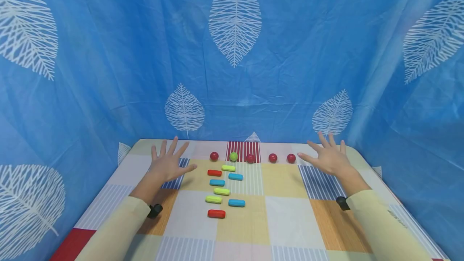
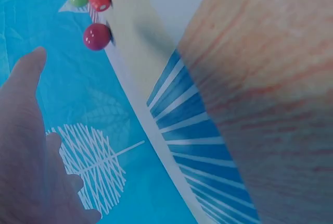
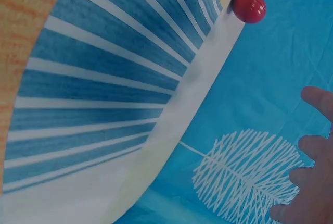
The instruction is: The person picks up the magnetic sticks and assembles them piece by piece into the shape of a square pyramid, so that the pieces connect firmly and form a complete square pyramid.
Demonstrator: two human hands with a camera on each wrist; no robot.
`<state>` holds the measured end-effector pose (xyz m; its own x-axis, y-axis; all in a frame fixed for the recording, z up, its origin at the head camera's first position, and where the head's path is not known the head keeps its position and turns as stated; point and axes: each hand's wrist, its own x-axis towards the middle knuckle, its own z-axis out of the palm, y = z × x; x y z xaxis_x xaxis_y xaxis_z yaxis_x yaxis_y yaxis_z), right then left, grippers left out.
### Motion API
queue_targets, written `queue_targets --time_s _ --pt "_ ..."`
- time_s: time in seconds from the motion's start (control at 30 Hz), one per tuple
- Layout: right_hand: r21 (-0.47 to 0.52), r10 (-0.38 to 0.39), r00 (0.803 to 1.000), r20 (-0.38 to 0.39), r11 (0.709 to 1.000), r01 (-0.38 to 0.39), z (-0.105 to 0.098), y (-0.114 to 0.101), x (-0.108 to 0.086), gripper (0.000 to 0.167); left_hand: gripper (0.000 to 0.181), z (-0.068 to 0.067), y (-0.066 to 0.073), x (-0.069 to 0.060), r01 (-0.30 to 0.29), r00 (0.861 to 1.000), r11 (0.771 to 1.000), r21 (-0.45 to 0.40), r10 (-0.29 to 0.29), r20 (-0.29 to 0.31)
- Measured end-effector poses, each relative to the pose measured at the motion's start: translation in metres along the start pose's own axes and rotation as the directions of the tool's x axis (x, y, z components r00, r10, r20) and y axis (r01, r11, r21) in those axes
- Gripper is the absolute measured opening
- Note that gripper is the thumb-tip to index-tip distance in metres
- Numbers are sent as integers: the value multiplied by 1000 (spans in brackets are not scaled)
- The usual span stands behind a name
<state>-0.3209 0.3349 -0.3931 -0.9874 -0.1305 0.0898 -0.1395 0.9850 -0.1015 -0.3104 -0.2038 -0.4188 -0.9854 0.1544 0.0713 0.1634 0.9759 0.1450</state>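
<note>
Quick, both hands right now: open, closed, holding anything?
Left hand: open, fingers spread, holding nothing.
Right hand: open, fingers spread, holding nothing.

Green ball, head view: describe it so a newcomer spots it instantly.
Find the far edge of the patchwork tablecloth, by the blue leaf-print curtain. Along that edge, in a row with four red balls, the green ball is second from the left, the only one not red.
</note>
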Motion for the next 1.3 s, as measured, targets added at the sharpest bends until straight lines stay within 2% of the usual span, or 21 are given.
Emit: queue_targets --time_s 0.23,0.47,0.63,0.77,1.03,1.17,1.3 --pt "6 -31 999 -26 1000 31 14 -2 -2 93 98 11 8 -12 -14 1000 1000 -6 14 13" --pt "31 -54 997 -53 998 55 27 -11 0 89 95 23 19 -28 -57 998 998 -10 57 -36" --pt "49 -80 994 -78 995 84 36 -17 1 85 93 28 31 -42 -93 995 995 -42 91 -49" --pt "77 -92 992 -86 992 99 43 -18 6 83 93 31 40 -52 -131 990 986 -106 125 -58" --pt "150 -116 986 -120 980 133 50 -20 16 76 93 33 51 -70 -186 982 948 -260 184 -32" --pt "241 -103 988 -115 962 128 52 -21 20 74 91 32 56 -78 -175 982 913 -368 191 7" --pt "307 -92 991 -102 944 119 54 -22 25 71 88 33 62 -87 -151 980 863 -482 194 40"
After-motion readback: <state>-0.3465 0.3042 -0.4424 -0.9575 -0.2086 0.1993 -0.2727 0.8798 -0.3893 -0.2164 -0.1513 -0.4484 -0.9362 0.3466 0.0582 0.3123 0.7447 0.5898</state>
